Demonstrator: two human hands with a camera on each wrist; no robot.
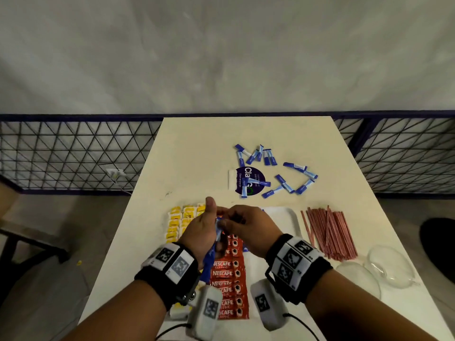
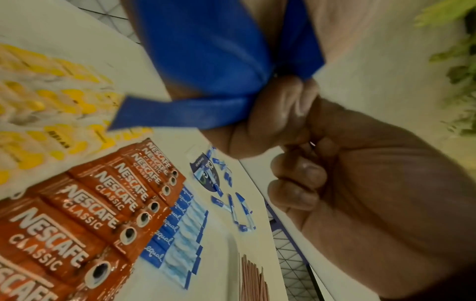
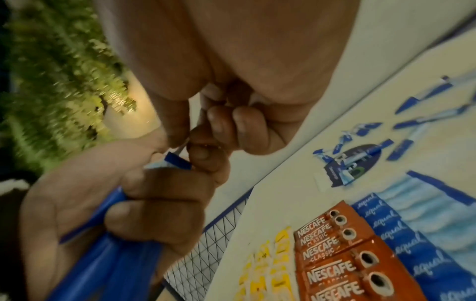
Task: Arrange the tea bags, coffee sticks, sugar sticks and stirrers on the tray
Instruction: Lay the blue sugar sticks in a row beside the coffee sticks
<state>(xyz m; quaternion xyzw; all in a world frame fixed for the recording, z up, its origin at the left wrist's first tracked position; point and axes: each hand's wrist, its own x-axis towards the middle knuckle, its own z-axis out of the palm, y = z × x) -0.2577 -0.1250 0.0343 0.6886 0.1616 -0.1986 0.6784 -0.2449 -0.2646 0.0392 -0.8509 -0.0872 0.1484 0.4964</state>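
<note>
My left hand [image 1: 205,226] grips a bundle of blue sugar sticks [image 1: 211,253] upright over the white tray [image 1: 288,216]. My right hand [image 1: 232,223] pinches the top end of one stick in that bundle [image 3: 177,159]. On the tray lie rows of yellow tea bags [image 1: 178,223], red Nescafe coffee sticks [image 1: 229,287] and blue sugar sticks [image 2: 180,234]. More sugar sticks [image 1: 258,155] lie scattered on the table beyond the tray. Red stirrers [image 1: 328,233] are piled on the table to the tray's right.
A round purple sticker [image 1: 248,180] lies among the loose sugar sticks. Clear glass bowls [image 1: 389,267] stand at the table's right front corner. A wire-mesh fence [image 1: 73,153] runs behind the table [image 1: 197,148], and a plant [image 3: 64,61] shows in the right wrist view.
</note>
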